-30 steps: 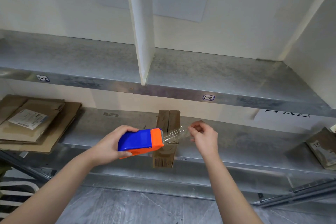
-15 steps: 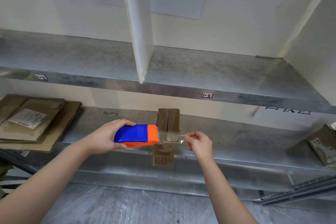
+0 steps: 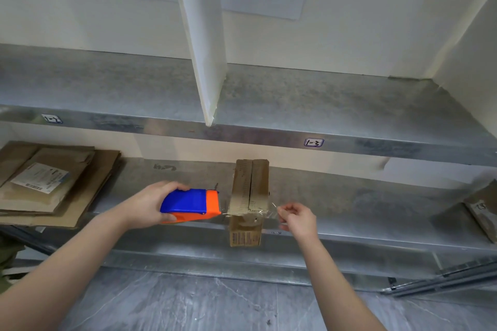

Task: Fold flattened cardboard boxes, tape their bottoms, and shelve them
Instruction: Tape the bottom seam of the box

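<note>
A narrow folded cardboard box lies on the lower metal shelf, its near end hanging over the shelf's front edge and its two bottom flaps facing up. My left hand grips a blue and orange tape dispenser just left of the box. A strip of clear tape stretches from the dispenser across the box's near end. My right hand pinches the tape's free end just right of the box.
A stack of flattened cardboard boxes lies at the left of the lower shelf. Another piece of cardboard sits at the far right. The upper metal shelf is split by a white divider. Grey floor lies below.
The dispenser has moved left and my right hand right and down, so the tape strip, earlier held above the box, now lies stretched across its near end.
</note>
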Motion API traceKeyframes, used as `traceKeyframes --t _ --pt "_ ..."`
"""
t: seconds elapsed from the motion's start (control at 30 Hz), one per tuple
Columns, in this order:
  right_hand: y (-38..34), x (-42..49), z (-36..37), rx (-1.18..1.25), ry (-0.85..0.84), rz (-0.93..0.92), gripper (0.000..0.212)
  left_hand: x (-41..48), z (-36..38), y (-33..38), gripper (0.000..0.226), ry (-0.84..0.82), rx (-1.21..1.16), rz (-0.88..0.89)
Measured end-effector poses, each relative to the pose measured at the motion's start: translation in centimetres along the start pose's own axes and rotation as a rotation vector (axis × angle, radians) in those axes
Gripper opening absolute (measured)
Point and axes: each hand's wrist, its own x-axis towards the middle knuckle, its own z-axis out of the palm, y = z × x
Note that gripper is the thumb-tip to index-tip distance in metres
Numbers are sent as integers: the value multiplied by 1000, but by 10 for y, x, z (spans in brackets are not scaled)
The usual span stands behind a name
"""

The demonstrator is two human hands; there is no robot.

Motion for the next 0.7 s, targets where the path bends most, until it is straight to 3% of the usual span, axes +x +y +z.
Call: traceKeyframes --t 0.23,0.3,0.43,0.57,0.7 --pt "8 7 32 -20 -13 65 6 10 16 2 66 6 9 2" --pt "10 7 40 5 -6 62 20 14 16 3 68 8 29 -14" --pt "13 3 40 -305 78 -204 31 20 12 4 66 2 59 -3" --pt "-3 0 30 -230 -198 -348 55 26 15 9 66 3 58 30" --pt "-14 3 31 -265 -278 -307 50 25 16 7 66 21 43 40"
